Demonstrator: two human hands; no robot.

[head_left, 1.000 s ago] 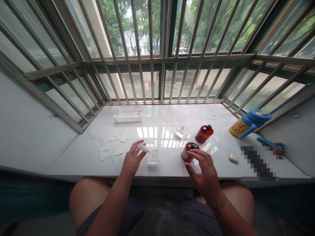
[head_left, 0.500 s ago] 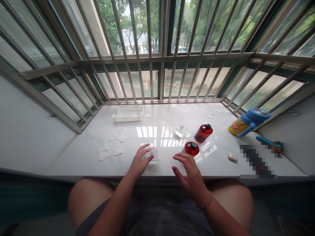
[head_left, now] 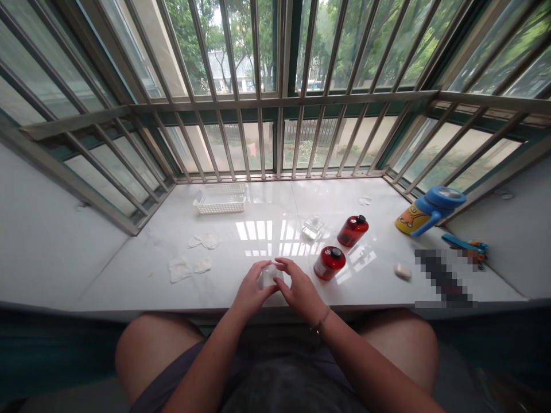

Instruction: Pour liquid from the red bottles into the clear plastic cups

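Observation:
A small clear container (head_left: 268, 276) stands near the front edge of the white ledge, between my two hands. My left hand (head_left: 250, 289) curves round its left side, fingers and thumb against it. From the right, my right hand (head_left: 296, 285) closes round the other side, its fingertips near the top and its thumb close to my left thumb. The container's lower part is partly hidden by the hands. Just right of my right hand stands a red bottle with a black cap (head_left: 330, 264); a second red bottle (head_left: 353, 231) is behind it.
A white basket (head_left: 221, 199) sits at the back left. Crumpled tissues (head_left: 181, 269) lie left. Behind the red bottles is a clear glass-like block (head_left: 312, 228). At right are a blue-yellow flask (head_left: 426, 212), a pale bar (head_left: 403, 271) and a blue-handled tool (head_left: 462, 245).
My right hand has moved left, from beside the front red bottle to the clear container. The fingers of both hands have drawn in round it. The view has shifted slightly.

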